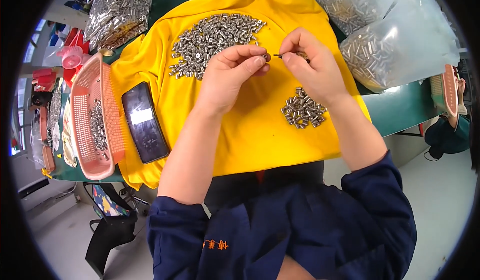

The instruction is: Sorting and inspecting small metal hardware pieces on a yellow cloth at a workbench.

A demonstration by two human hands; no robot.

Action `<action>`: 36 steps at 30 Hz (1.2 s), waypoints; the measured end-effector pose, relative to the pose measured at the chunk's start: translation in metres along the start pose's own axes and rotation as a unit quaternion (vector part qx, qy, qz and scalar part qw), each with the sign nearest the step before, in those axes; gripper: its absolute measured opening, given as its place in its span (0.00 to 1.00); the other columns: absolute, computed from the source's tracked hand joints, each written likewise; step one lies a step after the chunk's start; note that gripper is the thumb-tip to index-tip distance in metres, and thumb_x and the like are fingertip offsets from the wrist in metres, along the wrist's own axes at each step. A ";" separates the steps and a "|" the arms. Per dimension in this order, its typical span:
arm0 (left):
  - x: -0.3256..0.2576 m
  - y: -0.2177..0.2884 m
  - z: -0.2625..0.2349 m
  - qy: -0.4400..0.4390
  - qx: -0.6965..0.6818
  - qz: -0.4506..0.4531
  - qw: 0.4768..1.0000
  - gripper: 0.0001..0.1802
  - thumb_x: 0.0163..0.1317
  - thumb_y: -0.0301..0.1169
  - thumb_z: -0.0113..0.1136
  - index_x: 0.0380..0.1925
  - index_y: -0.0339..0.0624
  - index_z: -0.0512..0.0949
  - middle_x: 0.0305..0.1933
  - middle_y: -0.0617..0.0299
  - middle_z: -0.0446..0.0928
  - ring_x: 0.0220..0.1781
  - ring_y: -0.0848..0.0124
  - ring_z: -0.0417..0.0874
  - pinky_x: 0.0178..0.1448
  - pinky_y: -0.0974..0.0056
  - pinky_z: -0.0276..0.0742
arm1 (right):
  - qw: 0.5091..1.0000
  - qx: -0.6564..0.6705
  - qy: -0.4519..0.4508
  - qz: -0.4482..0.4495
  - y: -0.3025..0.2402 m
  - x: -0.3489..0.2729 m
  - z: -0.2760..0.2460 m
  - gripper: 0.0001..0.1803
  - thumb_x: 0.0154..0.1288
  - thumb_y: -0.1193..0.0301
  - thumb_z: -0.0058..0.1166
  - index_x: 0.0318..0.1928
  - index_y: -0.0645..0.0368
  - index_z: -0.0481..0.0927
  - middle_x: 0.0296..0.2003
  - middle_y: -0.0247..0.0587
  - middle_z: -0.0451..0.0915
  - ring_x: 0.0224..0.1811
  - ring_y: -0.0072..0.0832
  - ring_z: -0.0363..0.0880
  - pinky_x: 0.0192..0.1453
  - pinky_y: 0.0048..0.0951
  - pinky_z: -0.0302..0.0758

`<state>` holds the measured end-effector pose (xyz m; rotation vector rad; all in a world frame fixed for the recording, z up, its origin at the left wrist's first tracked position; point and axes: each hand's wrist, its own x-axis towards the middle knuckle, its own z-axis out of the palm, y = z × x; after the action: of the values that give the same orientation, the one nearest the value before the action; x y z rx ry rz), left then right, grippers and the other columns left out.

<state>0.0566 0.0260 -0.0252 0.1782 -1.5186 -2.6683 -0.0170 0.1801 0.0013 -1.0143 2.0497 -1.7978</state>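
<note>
Above a yellow cloth (240, 145), my two hands face each other with a narrow gap between the fingertips. My left hand (231, 72) pinches a small metal cylinder (267, 57) between thumb and forefinger. Opposite it, my right hand (315, 65) is closed on a thin dark pin (277, 55) whose tip points at the cylinder. Something shiny shows within the right fingers, too small to make out. A large heap of small metal cylinders (210, 40) lies beyond my left hand. Nearer me, below my right hand, sits a smaller pile of similar cylinders (303, 109).
At left, a black phone (145, 122) lies on the cloth beside a pink plastic basket (80, 130) holding some metal parts. Clear bags of metal parts stand at the back left (117, 15) and right (370, 55). A green tabletop (400, 107) shows past the cloth.
</note>
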 end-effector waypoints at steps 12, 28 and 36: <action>-0.002 -0.002 0.009 -0.005 0.037 0.004 0.999 0.08 0.54 0.22 0.54 0.35 0.34 0.75 0.32 0.61 0.76 0.32 0.75 0.77 0.40 0.73 0.73 | 0.998 -0.049 -0.035 -0.017 -0.004 -0.001 -0.003 0.04 0.50 0.76 0.43 0.28 0.64 0.68 0.20 0.36 0.70 0.22 0.20 0.68 0.26 0.21 0.66; -0.004 -0.002 0.011 0.031 0.158 0.052 0.986 0.06 0.51 0.20 0.56 0.31 0.33 0.77 0.29 0.62 0.77 0.31 0.78 0.77 0.38 0.75 0.72 | 0.982 -0.181 -0.035 -0.047 -0.005 -0.004 0.006 0.04 0.50 0.75 0.44 0.27 0.60 0.65 0.18 0.46 0.71 0.21 0.44 0.70 0.25 0.38 0.66; 0.001 0.000 -0.003 0.127 0.422 0.086 0.893 0.08 0.52 0.23 0.55 0.34 0.38 0.77 0.30 0.61 0.78 0.30 0.77 0.78 0.37 0.74 0.72 | 0.984 -0.170 0.031 -0.040 -0.010 -0.002 0.001 0.04 0.49 0.75 0.45 0.27 0.60 0.67 0.18 0.45 0.71 0.21 0.39 0.71 0.25 0.33 0.66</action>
<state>0.0556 0.0233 -0.0270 0.3854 -2.3308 -1.6042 -0.0114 0.1809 0.0096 -1.1551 2.4460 -1.5624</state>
